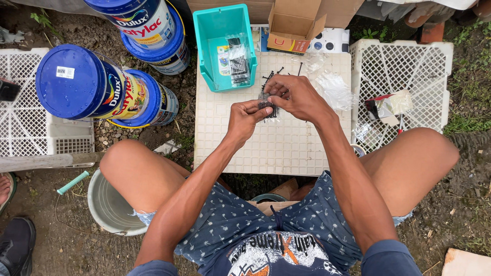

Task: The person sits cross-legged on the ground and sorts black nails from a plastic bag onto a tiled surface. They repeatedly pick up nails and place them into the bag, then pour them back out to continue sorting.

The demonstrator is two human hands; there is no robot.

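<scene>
I sat low with my knees spread, looking down at an upturned white plastic crate [266, 148] that served as my work surface. At the centre of the view, my left hand [244, 118] and my right hand [295, 96] met over the crate, both closed in a pinch on a small clear plastic bag of black screws [267, 106], the left thumb and fingers gripping its lower edge and the right fingertips curled onto its top. The bag hung just above the crate, between my two hands. At twelve o'clock from the bag, a few loose black screws [272, 75] lay on the crate. At eleven o'clock stood a teal plastic bin [217, 30] holding filled screw packets [238, 59]. At one o'clock sat an open cardboard box [294, 23]. At three o'clock, empty clear bags [335, 89] lay crumpled near the crate's edge, and beyond them stood another white lattice crate [404, 66]. At nine to ten o'clock, blue-lidded paint buckets [82, 84] lay on the dirt. At seven o'clock, beside my left knee, stood a grey bucket [107, 207]. At the far lower left, another person's dark shoe [15, 245] showed.
</scene>
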